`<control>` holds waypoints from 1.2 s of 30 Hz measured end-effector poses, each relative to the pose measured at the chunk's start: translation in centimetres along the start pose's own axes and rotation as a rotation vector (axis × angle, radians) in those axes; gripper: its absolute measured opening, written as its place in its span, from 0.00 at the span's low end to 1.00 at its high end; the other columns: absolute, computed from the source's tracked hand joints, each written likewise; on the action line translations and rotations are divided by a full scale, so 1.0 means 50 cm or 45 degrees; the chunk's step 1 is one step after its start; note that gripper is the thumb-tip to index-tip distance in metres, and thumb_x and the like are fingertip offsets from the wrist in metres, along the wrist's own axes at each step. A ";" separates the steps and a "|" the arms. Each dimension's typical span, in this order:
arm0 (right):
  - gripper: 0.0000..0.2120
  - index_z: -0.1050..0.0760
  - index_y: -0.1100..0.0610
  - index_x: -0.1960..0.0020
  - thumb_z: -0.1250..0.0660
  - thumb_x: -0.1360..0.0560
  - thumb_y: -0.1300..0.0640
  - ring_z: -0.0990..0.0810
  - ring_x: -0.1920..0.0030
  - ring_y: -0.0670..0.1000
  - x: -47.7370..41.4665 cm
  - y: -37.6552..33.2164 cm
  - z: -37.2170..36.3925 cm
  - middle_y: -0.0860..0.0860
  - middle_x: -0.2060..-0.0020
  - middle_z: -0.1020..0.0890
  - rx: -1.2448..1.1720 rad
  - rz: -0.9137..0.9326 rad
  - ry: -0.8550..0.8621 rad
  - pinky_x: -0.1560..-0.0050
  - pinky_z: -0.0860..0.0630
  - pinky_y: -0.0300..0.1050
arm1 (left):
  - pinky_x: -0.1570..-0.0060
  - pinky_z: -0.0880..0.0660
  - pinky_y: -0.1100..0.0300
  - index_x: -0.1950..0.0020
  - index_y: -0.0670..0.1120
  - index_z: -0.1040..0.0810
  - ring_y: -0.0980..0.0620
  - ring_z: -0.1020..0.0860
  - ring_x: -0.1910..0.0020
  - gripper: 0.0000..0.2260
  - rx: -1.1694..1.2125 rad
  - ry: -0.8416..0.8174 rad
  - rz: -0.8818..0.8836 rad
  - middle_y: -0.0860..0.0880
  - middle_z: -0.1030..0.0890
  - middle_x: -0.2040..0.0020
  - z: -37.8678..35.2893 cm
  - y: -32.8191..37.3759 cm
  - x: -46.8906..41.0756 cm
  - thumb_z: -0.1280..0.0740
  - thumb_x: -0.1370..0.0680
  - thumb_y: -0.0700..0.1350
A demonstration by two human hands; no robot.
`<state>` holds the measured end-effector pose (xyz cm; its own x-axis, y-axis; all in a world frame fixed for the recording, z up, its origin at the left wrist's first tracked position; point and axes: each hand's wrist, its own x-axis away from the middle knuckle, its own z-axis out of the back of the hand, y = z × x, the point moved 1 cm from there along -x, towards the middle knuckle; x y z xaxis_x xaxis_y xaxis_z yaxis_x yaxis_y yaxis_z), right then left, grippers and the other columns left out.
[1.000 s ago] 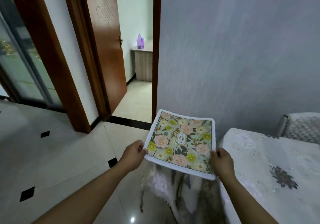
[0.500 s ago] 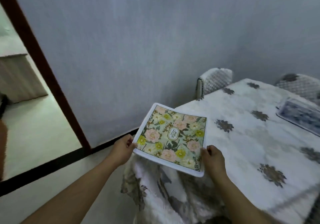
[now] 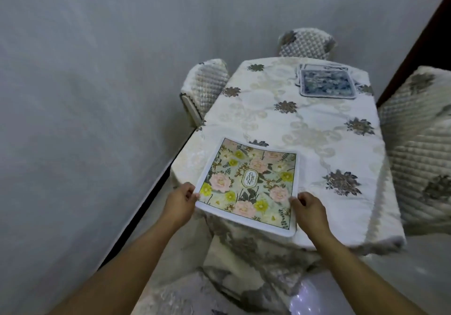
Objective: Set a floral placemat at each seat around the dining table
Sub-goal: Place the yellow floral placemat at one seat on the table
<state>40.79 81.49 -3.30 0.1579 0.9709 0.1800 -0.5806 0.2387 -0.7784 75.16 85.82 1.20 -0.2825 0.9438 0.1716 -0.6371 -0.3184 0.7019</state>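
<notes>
Cream embroidered tablecloth point(image 3: 305, 129) beside grey wall point(image 3: 97, 70).

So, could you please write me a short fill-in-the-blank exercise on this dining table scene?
1. The floral placemat is held by ____ hands, the left hand and right hand.
2. The oval label at its centre reads ____.
3. The stack of placemats at the table's far end is mostly ____ in colour.

Missing words: two; GARDEN; blue
</notes>
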 end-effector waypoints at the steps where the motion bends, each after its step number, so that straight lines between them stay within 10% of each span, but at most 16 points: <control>1: 0.17 0.33 0.58 0.67 0.36 0.22 0.52 0.26 0.68 0.55 -0.014 0.002 -0.005 0.55 0.71 0.25 0.005 -0.018 0.012 0.66 0.33 0.49 | 0.66 0.27 0.55 0.60 0.48 0.26 0.48 0.24 0.66 0.07 -0.023 -0.005 -0.020 0.48 0.22 0.64 -0.009 -0.002 -0.030 0.33 0.22 0.45; 20: 0.14 0.34 0.54 0.63 0.41 0.20 0.51 0.26 0.66 0.58 -0.132 0.135 -0.142 0.55 0.65 0.24 0.402 -0.414 0.407 0.68 0.32 0.48 | 0.64 0.32 0.54 0.59 0.45 0.28 0.45 0.25 0.63 0.10 -0.188 -0.318 -0.216 0.48 0.25 0.66 -0.225 -0.109 -0.251 0.33 0.22 0.49; 36: 0.17 0.32 0.55 0.41 0.39 0.23 0.45 0.25 0.45 0.58 -0.018 0.031 -0.114 0.57 0.45 0.25 0.821 -0.391 0.095 0.47 0.26 0.51 | 0.57 0.27 0.56 0.49 0.45 0.34 0.44 0.22 0.50 0.14 -0.438 -0.542 -0.185 0.42 0.23 0.47 -0.166 -0.090 -0.232 0.33 0.24 0.51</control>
<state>44.32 80.88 -8.10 0.4306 0.8598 0.2743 -0.8539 0.4866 -0.1845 75.35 75.57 -9.68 0.0947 0.9099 0.4038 -0.8648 -0.1257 0.4860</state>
